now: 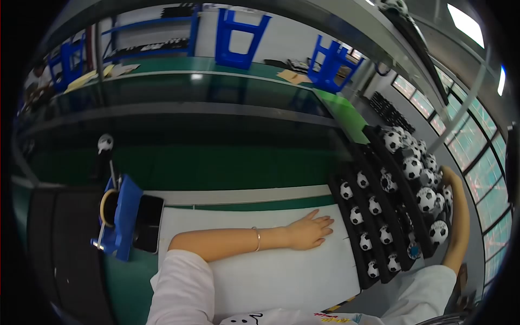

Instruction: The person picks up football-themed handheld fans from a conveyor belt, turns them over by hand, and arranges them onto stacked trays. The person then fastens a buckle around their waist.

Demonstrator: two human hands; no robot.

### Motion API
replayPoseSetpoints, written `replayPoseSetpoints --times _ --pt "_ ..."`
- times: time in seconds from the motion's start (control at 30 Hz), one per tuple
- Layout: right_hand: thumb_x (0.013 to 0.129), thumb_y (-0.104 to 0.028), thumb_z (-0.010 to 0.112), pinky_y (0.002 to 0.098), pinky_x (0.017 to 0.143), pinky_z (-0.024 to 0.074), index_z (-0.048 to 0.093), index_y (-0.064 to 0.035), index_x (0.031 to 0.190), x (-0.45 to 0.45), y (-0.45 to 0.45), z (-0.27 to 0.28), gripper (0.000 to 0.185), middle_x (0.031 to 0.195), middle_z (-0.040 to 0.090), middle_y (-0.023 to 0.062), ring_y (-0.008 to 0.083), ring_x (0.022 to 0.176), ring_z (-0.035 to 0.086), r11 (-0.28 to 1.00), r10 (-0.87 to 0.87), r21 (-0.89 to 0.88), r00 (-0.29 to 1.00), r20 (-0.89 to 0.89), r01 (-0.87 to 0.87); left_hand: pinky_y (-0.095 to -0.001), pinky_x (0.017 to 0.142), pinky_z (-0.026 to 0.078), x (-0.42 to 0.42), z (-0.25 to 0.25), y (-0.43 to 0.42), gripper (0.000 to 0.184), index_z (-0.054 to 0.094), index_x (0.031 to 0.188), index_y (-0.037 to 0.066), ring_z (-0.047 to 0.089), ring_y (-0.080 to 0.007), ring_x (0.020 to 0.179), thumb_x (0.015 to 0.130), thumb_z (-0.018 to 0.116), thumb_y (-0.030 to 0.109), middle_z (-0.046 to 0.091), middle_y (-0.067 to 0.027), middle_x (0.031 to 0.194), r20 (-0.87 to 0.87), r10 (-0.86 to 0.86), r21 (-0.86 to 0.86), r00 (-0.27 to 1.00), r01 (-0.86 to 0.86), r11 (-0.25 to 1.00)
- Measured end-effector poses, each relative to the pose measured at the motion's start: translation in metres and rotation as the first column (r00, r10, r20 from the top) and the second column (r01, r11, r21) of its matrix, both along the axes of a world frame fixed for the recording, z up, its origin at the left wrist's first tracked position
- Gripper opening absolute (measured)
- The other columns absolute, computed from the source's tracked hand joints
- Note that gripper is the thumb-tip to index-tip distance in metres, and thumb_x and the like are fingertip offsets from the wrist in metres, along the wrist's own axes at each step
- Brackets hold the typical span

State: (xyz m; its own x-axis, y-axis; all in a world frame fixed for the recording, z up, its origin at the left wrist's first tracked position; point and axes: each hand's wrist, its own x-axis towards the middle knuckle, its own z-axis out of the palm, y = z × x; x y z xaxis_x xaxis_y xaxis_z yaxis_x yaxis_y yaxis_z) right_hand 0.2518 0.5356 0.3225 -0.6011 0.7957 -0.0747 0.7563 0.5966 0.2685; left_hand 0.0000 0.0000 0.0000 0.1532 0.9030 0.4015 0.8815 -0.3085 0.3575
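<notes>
My left hand (310, 232) lies flat on a white sheet (260, 276), fingers spread, with nothing in it; a thin bracelet (258, 238) circles that wrist. On the right, my right arm reaches around the outer side of a black foam tray (400, 184) filled with small black-and-white soccer balls (426, 199). My right hand (447, 176) is by the far end of this upper tray, and its fingers are hidden behind the balls. Beneath and left of it, another black tray (362, 221) holds rows of smaller-looking soccer balls (365, 241).
At left stands a blue holder (128, 219) with a tape-like ring (107, 208), beside a dark phone-like slab (148, 223). A soccer ball on a stand (105, 143) rises behind it. Blue stools (241, 40) sit on the far bench; a shelf edge (336, 27) hangs overhead.
</notes>
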Motion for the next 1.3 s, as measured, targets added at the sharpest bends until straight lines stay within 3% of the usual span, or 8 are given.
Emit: replayPoseSetpoints --times 0.13,0.23,0.33,0.5,0.73,0.87,0.97,1.3 --pt "0.055 0.01 0.077 0.0488 0.059 0.0584 0.054 -0.0009 0.113 -0.05 -0.034 0.002 0.064 0.102 0.062 0.0178 0.0362 0.09 0.065 0.958 -0.266 -0.13 0.961 -0.078 0.255 -0.0524 0.113 0.016 -0.03 0.004 -0.011 0.038 0.049 0.125 0.004 0.029 -0.0305 0.136 0.092 0.046 0.023 0.035 -0.0201 0.142 -0.084 -0.04 -0.042 0.996 0.037 0.998" --pt "0.07 -0.003 0.068 0.0439 0.073 0.0522 0.062 -0.0003 0.093 -0.089 -0.064 0.015 0.024 0.081 0.063 0.0223 0.0385 0.081 0.064 0.776 0.418 0.428 0.886 0.201 -0.463 -0.0525 0.113 0.016 -0.014 -0.001 -0.01 0.037 0.051 0.122 0.003 0.03 -0.0307 0.136 0.091 0.046 0.023 0.036 -0.0215 0.141 -0.043 -0.046 -0.026 0.998 0.045 0.999" --pt "0.08 -0.01 0.056 0.0482 0.073 0.0485 0.059 -0.0011 0.086 -0.183 -0.201 0.012 0.012 0.08 0.063 0.0216 0.0405 0.081 0.061 0.696 0.455 0.552 0.877 0.156 -0.459 -0.0525 0.113 0.016 -0.013 0.0 -0.009 0.037 0.051 0.122 0.003 0.03 -0.0311 0.136 0.091 0.047 0.023 0.037 -0.0222 0.14 -0.031 -0.056 -0.014 0.998 0.055 0.998" --pt "0.084 -0.019 0.058 0.0478 0.066 0.0469 0.056 -0.0029 0.088 -0.274 -0.408 -0.013 0.016 0.077 0.061 0.0185 0.0388 0.076 0.06 0.406 0.893 0.204 0.434 0.117 -0.891 -0.0526 0.113 0.016 -0.014 0.0 -0.009 0.037 0.051 0.122 0.003 0.03 -0.0317 0.136 0.091 0.047 0.023 0.037 -0.0225 0.14 -0.038 -0.064 -0.034 0.997 0.063 0.997" --pt "0.083 -0.023 0.066 0.0374 0.079 0.0491 0.059 -0.004 0.098 -0.367 -0.575 -0.117 0.026 0.095 0.057 0.0122 0.029 0.094 0.058 -0.351 0.935 0.006 -0.35 0.064 -0.936 -0.0537 0.111 0.019 -0.014 -0.003 -0.007 0.038 0.052 0.12 0.002 0.032 -0.0327 0.134 0.089 0.048 0.024 0.039 -0.0224 0.138 0.009 -0.096 -0.005 0.995 0.097 0.995" --pt "0.087 -0.022 0.061 0.0378 0.079 0.049 0.059 -0.0031 0.1 -0.408 -0.664 -0.11 0.023 0.101 0.058 0.0118 0.0266 0.094 0.059 -0.412 0.723 0.203 -0.454 -0.52 -0.888 -0.0546 0.111 0.021 -0.018 0.023 -0.022 0.035 0.052 0.115 0.001 0.032 -0.0343 0.133 0.088 0.048 0.022 0.041 -0.0226 0.136 0.339 -0.263 0.057 0.903 0.259 0.964" --pt "0.088 -0.021 0.059 0.0389 0.079 0.0495 0.058 -0.0027 0.102 -0.439 -0.702 -0.108 0.023 0.1 0.058 0.0122 0.0277 0.092 0.061 -0.36 0.369 0.137 -0.276 -0.887 -0.923 -0.0526 0.11 0.022 -0.018 -0.026 0.005 0.033 0.052 0.114 0.001 0.034 -0.0346 0.131 0.087 0.049 0.02 0.041 -0.0223 0.136 0.032 -0.127 0.174 0.991 0.12 0.977" --pt "0.085 -0.019 0.062 0.0407 0.081 0.0504 0.059 -0.0027 0.103 -0.481 -0.63 -0.209 0.024 0.098 0.063 0.014 0.0308 0.091 0.063 -0.173 0.786 -0.087 -0.084 -0.613 -0.981 -0.0452 0.102 0.029 -0.012 -0.01 -0.004 0.043 0.045 0.11 0.007 0.034 -0.0383 0.121 0.077 0.06 0.03 0.038 -0.0211 0.125 0.063 -0.111 0.146 0.992 0.101 0.984"
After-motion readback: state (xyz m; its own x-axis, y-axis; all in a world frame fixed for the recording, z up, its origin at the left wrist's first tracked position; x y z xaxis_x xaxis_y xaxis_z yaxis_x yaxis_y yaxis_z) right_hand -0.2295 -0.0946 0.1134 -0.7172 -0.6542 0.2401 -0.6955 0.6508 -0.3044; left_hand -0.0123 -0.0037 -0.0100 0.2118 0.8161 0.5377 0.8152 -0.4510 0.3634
